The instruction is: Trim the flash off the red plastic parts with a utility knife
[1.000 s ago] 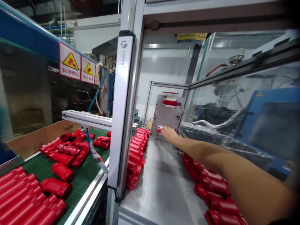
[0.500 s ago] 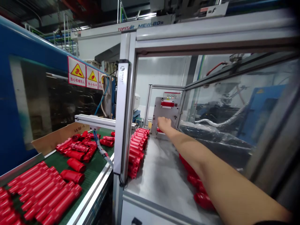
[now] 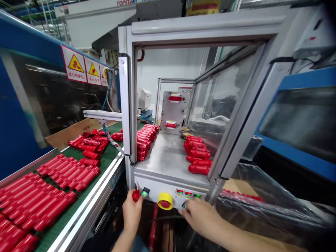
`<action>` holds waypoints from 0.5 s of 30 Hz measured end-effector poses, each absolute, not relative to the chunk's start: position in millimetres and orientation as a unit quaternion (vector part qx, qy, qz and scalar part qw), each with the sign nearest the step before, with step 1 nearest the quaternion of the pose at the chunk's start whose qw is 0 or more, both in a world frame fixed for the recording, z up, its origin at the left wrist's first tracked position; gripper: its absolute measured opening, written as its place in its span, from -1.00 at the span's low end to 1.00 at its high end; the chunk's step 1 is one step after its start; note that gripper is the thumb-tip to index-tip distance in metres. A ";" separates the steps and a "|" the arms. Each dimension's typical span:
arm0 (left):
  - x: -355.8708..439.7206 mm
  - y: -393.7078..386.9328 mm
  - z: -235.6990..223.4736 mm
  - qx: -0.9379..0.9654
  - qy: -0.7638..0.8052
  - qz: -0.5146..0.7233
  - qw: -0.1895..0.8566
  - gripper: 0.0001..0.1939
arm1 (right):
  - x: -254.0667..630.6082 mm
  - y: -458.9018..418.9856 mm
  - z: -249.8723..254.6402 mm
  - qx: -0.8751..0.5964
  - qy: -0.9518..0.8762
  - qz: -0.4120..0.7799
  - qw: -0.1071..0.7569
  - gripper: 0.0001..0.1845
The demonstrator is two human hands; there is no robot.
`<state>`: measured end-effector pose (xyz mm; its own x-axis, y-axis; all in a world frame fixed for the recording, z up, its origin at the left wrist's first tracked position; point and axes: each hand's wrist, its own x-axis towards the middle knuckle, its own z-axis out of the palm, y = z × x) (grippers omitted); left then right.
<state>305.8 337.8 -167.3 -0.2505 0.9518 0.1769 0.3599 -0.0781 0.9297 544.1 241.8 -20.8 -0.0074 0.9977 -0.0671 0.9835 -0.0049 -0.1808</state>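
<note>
Two hands are noted at the front panel (image 3: 154,187). By the left hand (image 3: 132,211), a red piece (image 3: 135,196) appears to be gripped, with the thumb laid at a green-lit button (image 3: 145,192). The fingers of the right hand (image 3: 200,213) are bent over the panel's right part; whether anything is held cannot be told. A pressing of controls is judged to be the step in hand; for the next move, fingers clear of the frame opening are judged to be called for. Between the hands, a stop button (image 3: 165,203) is not touched. Beyond, the counter (image 3: 165,150) is bounded by a left post (image 3: 133,105) and a right post (image 3: 250,120). A bare lane is left between the left stack (image 3: 146,140) and right stack (image 3: 198,154) of red tubes. At the far end, two tubes are seated, upper (image 3: 175,98) and lower (image 3: 171,125), on an upright plate (image 3: 172,109).
</note>
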 end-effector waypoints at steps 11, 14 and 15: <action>312.4 336.1 -155.9 0.456 0.618 0.549 0.329 -0.69 | 590.0 251.4 -107.0 -0.741 -0.657 0.071 0.123 -0.56; 316.4 322.0 -153.7 0.409 0.599 0.570 0.386 -0.53 | 586.3 239.8 -85.6 -0.663 -0.715 0.113 0.193 -0.59; 319.1 313.7 -154.3 0.392 0.590 0.574 0.410 -0.47 | 584.2 232.3 -76.1 -0.615 -0.743 0.134 0.229 -0.59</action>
<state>319.1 313.7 -154.3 -0.3568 0.9336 -0.0332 -0.0072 0.0328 0.9994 584.2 232.3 -76.1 -0.1385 0.9748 0.1750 0.8523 0.2073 -0.4802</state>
